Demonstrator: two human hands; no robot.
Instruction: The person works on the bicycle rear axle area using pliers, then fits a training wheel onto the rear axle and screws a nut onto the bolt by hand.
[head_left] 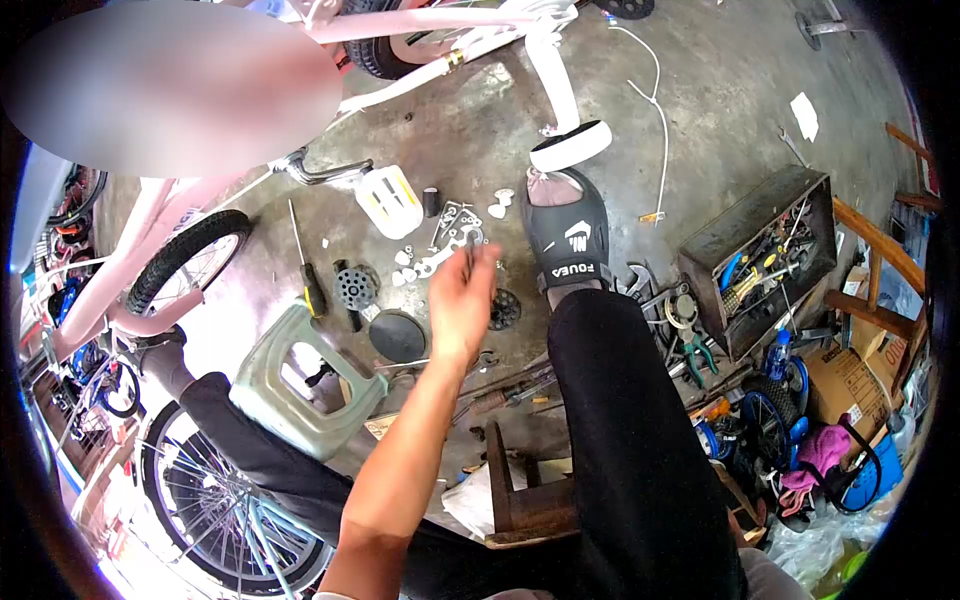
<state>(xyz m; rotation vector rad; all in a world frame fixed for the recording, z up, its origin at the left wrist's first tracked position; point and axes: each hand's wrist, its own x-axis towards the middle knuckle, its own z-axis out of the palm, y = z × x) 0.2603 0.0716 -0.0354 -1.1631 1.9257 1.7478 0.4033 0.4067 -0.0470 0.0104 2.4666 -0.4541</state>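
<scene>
My left hand (463, 295) reaches over the concrete floor in the middle of the view, its fingers pressed together around a small dark piece that I cannot make out. Just beyond the fingertips lie small metal and white parts (428, 266) on the floor. A dark round sprocket-like part (504, 310) is to the right of the hand, and a flat black disc (397, 336) to its left. My right hand is out of view.
A pink bicycle frame (420, 22) stands ahead. A yellow-handled screwdriver (313, 292), green stool (285, 395) and white bottle (389, 202) are to the left. My sandalled foot (568, 232), pliers (697, 355) and a metal toolbox (738, 335) are to the right.
</scene>
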